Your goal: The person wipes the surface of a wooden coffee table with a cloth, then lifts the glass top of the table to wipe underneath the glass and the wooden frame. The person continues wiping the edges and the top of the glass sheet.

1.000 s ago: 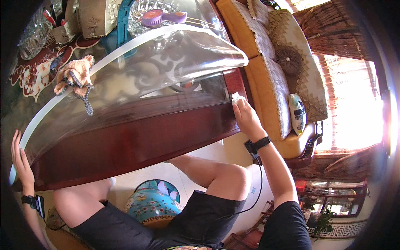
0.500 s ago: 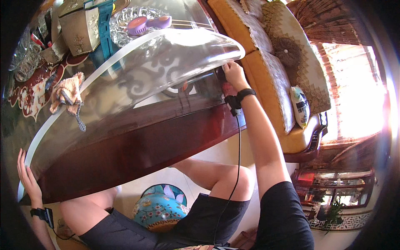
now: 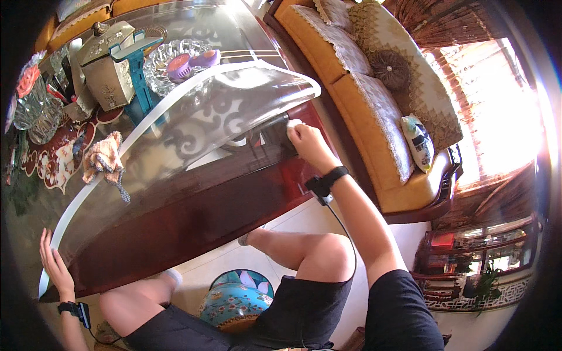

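White-edged clear cover (image 3: 193, 123) folded back, hands (image 3: 309, 144) well apart near table edges (image 3: 181, 253).

The table (image 3: 175, 234) looks like smooth, glossy wood; the sheet (image 3: 199, 126) is clear, shiny plastic. The rag (image 3: 104, 157) is rough, fluffy cloth, the bowl (image 3: 155, 70) ridged, sparkling glass, the shorts (image 3: 181, 327) matt cloth.

From the right hand (image 3: 310, 146), the bare tabletop (image 3: 234, 219) gives a free way toward eight o'clock. At ten o'clock the clear sheet (image 3: 205, 120) blocks, with a cloth (image 3: 103, 157) over its edge; at two o'clock, the sofa (image 3: 349, 105).
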The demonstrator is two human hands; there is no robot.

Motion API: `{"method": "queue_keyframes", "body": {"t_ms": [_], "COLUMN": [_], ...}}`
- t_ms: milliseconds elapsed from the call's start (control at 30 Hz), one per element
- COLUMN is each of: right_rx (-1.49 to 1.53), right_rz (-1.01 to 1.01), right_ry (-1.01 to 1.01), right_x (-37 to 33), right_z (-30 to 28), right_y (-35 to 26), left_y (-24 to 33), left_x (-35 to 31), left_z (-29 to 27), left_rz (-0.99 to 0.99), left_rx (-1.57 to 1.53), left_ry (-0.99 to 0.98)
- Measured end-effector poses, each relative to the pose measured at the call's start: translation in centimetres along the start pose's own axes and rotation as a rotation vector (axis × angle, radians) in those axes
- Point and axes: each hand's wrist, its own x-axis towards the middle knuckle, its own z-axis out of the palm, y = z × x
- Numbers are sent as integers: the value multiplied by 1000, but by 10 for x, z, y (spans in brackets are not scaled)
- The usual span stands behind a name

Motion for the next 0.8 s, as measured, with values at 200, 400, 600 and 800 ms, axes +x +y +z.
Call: {"method": "queue_keyframes", "body": {"t_ms": [200, 400, 600, 800], "right_rx": [-137, -248, -258, -275], "right_rz": [138, -117, -103, -125], "right_ry": [31, 47, 39, -19], "right_x": [-59, -7, 84, 81], "right_z": [-29, -18, -10, -17], "right_y": [58, 67, 91, 88], "left_y": [-8, -12, -10, -7], "left_x": [-2, -3, -1, -1], "left_z": [-2, -2, 1, 1], "left_rz": [18, 31, 19, -16], "left_rx": [21, 42, 6, 43], "left_ry": [-8, -24, -26, -39]}}
